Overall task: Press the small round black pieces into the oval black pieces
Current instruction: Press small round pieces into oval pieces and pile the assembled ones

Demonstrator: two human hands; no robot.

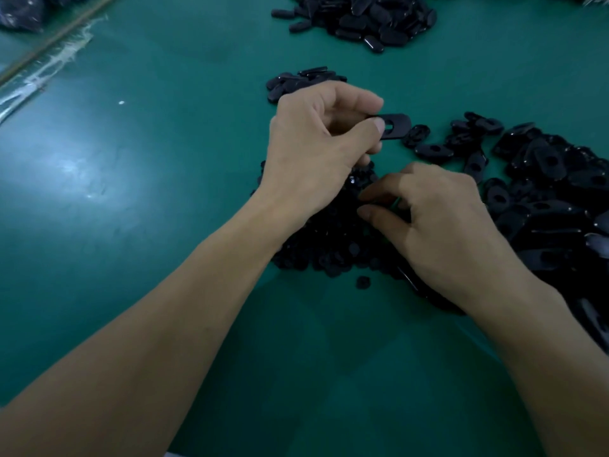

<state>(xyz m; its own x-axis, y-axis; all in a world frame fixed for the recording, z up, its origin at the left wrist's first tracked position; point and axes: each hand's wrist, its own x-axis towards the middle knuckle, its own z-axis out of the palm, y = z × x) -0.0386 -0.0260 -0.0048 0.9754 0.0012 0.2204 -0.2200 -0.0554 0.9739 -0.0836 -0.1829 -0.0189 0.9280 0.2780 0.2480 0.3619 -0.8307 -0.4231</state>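
Note:
My left hand (316, 150) pinches one oval black piece (397, 125) between thumb and fingers, holding it above the table; a hole shows in the piece. Below it lies a heap of small round black pieces (329, 245). My right hand (438, 225) reaches into that heap with thumb and forefinger curled close together; whether a round piece is between them is hidden. One round piece (363, 282) lies alone in front of the heap.
A large pile of oval pieces with holes (553, 199) spreads at the right. A small group of ovals (296, 82) lies behind my left hand, and another pile (372, 18) at the far top. Plastic wrap (43, 74) sits at the left on the green table (164, 192).

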